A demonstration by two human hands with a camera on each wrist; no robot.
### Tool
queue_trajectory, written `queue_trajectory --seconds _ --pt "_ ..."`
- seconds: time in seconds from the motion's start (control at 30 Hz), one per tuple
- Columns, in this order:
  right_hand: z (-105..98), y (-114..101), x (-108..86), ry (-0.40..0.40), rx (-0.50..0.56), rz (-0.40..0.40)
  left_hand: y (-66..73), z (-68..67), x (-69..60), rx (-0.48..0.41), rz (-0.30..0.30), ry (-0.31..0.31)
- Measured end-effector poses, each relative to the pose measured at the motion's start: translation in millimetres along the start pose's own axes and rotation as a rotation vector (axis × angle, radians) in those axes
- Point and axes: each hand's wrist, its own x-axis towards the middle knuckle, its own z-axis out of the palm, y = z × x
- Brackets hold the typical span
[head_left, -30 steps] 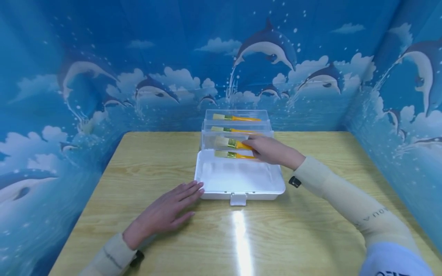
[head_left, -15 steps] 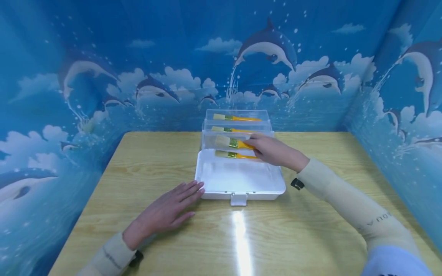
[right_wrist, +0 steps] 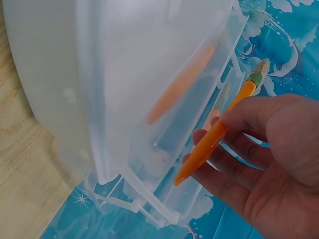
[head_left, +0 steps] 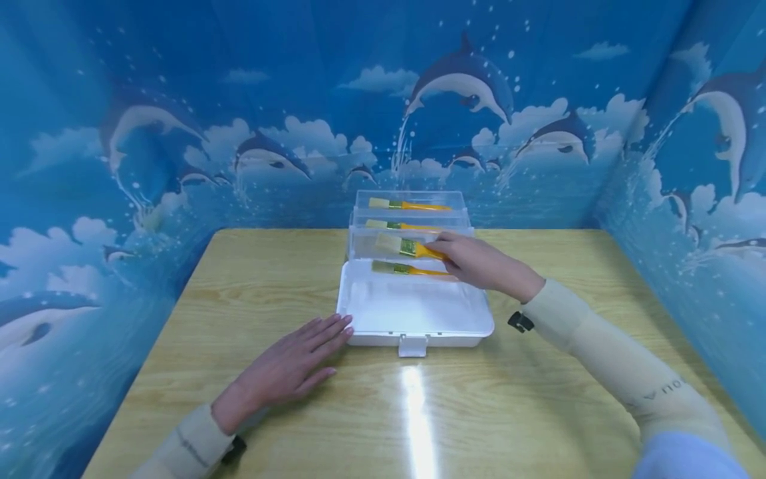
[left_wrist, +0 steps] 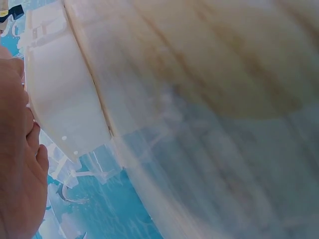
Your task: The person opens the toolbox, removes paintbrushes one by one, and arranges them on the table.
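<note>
The right hand (head_left: 487,266) pinches the orange handle of a wide brush (head_left: 408,247) between thumb and fingers, above the clear trays of the white box (head_left: 419,306). In the right wrist view the right hand (right_wrist: 269,154) holds that brush (right_wrist: 214,134) with its bristles pointing up and away. Just below it lies another brush (head_left: 399,268) in the lowest tray. The left hand (head_left: 287,369) lies flat with fingers extended, its fingertips touching the box's front left corner; the left wrist view shows the left hand (left_wrist: 20,164) along the box's edge (left_wrist: 65,89).
Two more brushes, one in the top tray (head_left: 419,206) and one in the tray under it (head_left: 401,227), lie behind the held one. A latch (head_left: 413,346) hangs at the box's front. The wooden table (head_left: 269,279) meets a blue dolphin-print curtain (head_left: 299,80) behind.
The right hand has moved slightly to the right with the brush, which has shifted a little right and up. The left hand and the box look unmoved.
</note>
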Motion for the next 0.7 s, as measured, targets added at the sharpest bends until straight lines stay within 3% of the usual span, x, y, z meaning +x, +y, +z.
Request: queue_trajectory --seconds 0.7 --pt "-12 3 -37.8 0.018 0.016 0.085 1.0 0.6 -0.5 0.023 -0.009 -0.018"
